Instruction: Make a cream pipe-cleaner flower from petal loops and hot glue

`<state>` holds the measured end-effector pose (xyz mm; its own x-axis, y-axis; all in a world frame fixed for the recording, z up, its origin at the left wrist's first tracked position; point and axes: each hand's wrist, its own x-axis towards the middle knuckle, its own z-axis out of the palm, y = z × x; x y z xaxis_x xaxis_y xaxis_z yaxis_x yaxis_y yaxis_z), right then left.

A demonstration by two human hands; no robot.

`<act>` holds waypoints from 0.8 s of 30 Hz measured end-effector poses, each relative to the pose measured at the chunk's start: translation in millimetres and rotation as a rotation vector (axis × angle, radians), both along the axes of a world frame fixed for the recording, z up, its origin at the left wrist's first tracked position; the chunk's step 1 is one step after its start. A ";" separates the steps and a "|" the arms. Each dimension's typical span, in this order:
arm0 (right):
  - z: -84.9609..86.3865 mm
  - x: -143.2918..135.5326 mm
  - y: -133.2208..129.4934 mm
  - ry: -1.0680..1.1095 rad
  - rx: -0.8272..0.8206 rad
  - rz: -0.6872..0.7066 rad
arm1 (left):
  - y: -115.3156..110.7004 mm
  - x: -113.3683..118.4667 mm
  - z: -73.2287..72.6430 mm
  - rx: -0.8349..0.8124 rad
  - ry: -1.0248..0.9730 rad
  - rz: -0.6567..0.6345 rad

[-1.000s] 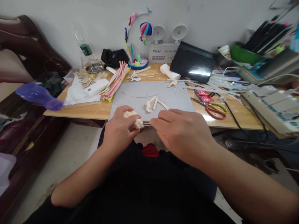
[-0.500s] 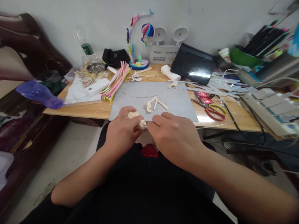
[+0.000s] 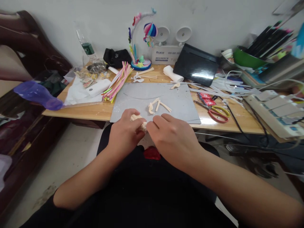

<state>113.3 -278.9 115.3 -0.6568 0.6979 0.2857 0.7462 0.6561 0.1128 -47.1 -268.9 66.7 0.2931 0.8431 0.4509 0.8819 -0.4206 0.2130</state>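
My left hand [image 3: 124, 129] is closed around a cream-coloured, rough-ended piece [image 3: 143, 126], just in front of the grey mat's near edge. My right hand [image 3: 172, 134] is pinched shut against the right end of that piece; its fingertips are hidden, and a thin wire runs out to the right of the hand. On the grey mat [image 3: 140, 91] beyond lie a few cream strips [image 3: 162, 106] and a small curled cream piece [image 3: 151, 108]. A thin curved line of wire also rests on the mat.
Right of the mat lie scissors [image 3: 218, 114], red packets [image 3: 206, 98], white sticks and a power strip [image 3: 273, 117]. To the left are coloured strips [image 3: 118, 83] and a white phone-like object [image 3: 98, 87]. A black tray-like object [image 3: 196, 65] leans behind.
My right hand has shifted slightly left, closer to my left hand and covering more of the piece's end. The view has moved a little.
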 end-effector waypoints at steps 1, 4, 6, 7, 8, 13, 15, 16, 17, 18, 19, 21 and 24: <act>-0.5 -1.6 0.6 -0.007 -0.001 -0.008 | 0.0 -0.1 -0.6 -0.007 0.006 -0.002; -1.8 -2.1 2.9 -0.014 0.003 -0.022 | 0.6 -1.7 -2.0 -0.028 0.000 -0.009; -1.6 1.7 4.2 -0.022 -0.003 -0.004 | 0.9 -2.8 -2.2 -0.040 -0.016 -0.015; -1.1 4.2 4.7 -0.024 -0.009 0.008 | 0.9 -3.1 -2.1 -0.046 -0.021 -0.019; -0.6 6.4 5.1 -0.022 -0.015 0.019 | 0.8 -3.2 -1.9 -0.051 -0.024 -0.025; -4.5 6.3 8.4 0.012 -0.066 0.044 | 0.0 -0.9 -1.7 -0.073 -0.025 -0.030; -8.7 4.2 10.8 0.028 -0.086 0.053 | 0.2 -0.9 -2.5 -0.092 -0.008 -0.013; -10.6 4.4 12.0 0.043 -0.088 0.062 | 0.4 -1.3 -2.8 -0.099 -0.002 -0.007; -11.9 5.6 13.1 0.062 -0.082 0.071 | 0.5 -2.0 -3.1 -0.103 0.001 -0.006; -12.6 7.9 14.0 0.080 -0.071 0.077 | 0.7 -2.8 -3.3 -0.104 0.000 -0.008; -12.7 10.9 14.7 0.094 -0.056 0.075 | 0.9 -3.5 -3.2 -0.101 -0.005 -0.010; -11.5 17.7 15.3 0.105 -0.028 0.059 | 1.1 -4.6 -2.7 -0.090 -0.022 -0.014; -10.2 23.1 14.8 0.125 0.014 0.043 | 1.5 -4.8 -0.9 -0.095 -0.041 -0.021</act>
<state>136.4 -264.0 105.1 -0.6449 0.6651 0.3765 0.7260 0.6871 0.0300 -51.9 -267.4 65.9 0.2942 0.8766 0.3809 0.8630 -0.4149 0.2884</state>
